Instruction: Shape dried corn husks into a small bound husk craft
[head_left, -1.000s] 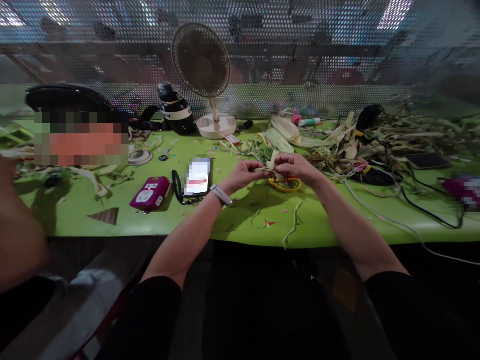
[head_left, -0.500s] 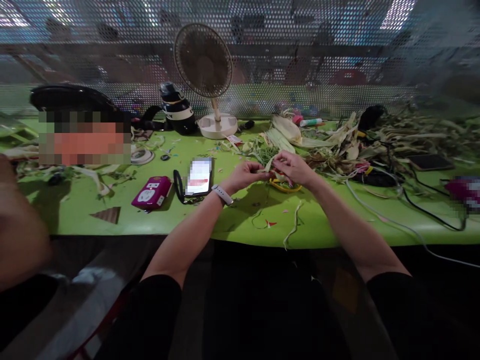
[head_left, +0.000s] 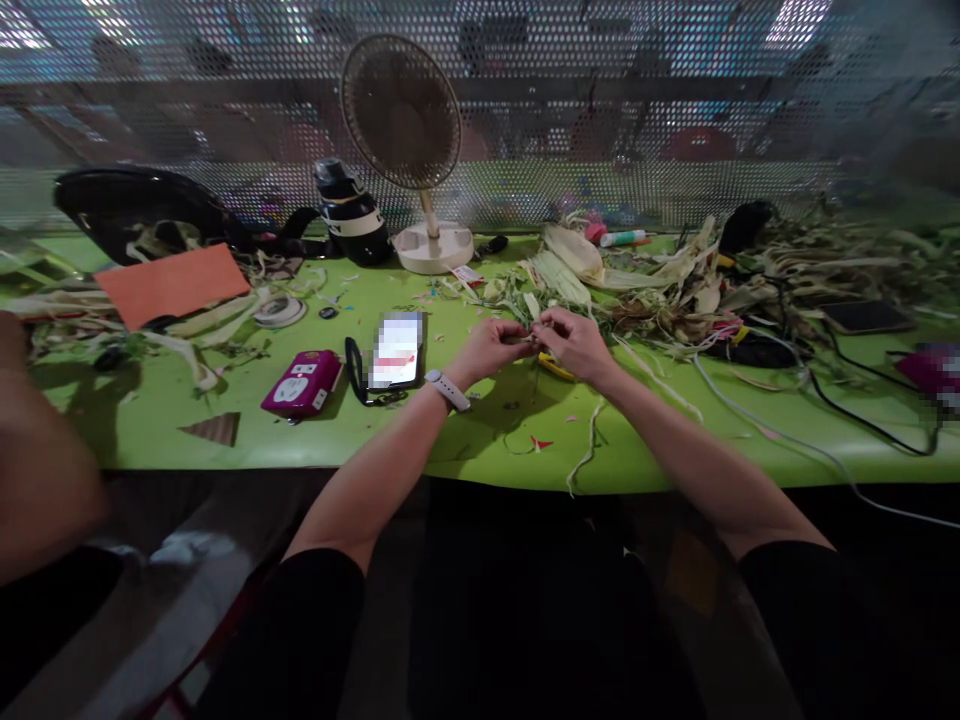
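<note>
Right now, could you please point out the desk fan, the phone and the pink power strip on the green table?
Desk fan (head_left: 402, 110), head view, centre of the round grille.
Phone (head_left: 397, 351), head view, middle of the screen.
Pink power strip (head_left: 301, 382), head view, middle of its top face.

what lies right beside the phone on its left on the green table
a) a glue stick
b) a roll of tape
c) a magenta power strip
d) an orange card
c: the magenta power strip lies flat just left of the phone on the green table, while the left hand works further right.
</note>
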